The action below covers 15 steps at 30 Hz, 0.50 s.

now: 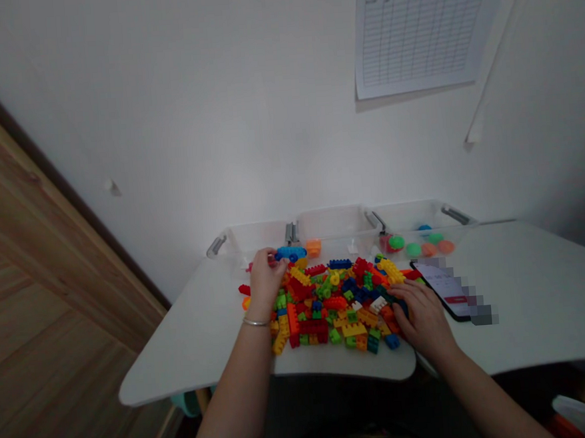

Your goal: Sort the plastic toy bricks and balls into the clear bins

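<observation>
A heap of mixed plastic building blocks (323, 303) in red, yellow, green, blue and orange covers the middle of the white table. My left hand (266, 277), with a bangle at the wrist, is at the heap's far left. Its thumb and fingers close on the end of a blue building block (291, 253), beside a yellow piece. At the heap's right side my right hand (422, 313) rests with fingers extended and thumb apart. Its fingertips touch or hover over blocks near a white block (378, 304); nothing shows gripped there.
Along the wall stand three clear plastic bins. The left bin (258, 233) is behind my left hand, the middle bin (337, 222) holds an orange piece (313, 248), and the right bin (412, 216) holds several coloured round pieces. A phone (445, 292) lies right of the heap.
</observation>
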Motion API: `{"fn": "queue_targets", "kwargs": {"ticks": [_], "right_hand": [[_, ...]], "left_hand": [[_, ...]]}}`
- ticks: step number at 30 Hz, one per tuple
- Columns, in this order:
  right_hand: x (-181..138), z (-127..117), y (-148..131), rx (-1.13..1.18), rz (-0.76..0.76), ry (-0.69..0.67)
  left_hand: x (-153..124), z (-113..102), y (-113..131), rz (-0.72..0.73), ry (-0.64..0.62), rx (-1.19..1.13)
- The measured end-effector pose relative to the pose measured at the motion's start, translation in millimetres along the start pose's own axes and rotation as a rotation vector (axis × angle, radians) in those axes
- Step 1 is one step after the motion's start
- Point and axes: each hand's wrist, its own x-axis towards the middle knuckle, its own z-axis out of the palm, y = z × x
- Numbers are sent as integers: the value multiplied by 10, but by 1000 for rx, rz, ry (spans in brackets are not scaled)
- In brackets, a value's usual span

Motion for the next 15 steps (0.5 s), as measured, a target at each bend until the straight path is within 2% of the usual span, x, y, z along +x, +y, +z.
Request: {"fn": "queue_targets", "kwargs": {"ticks": [5, 7, 11, 15], "right_hand": [[-1, -2, -2, 1, 11, -8], [-2, -3, 4, -2, 4, -5], [-3, -2, 23, -4, -12, -7], [-3, -1, 31, -6, -16, 1]], "left_hand": [[84, -97, 136, -9, 44, -312], [161, -154, 186, 8, 110, -363], [401, -246, 141, 6, 327, -397], [615, -308, -67, -117, 402, -224]]}}
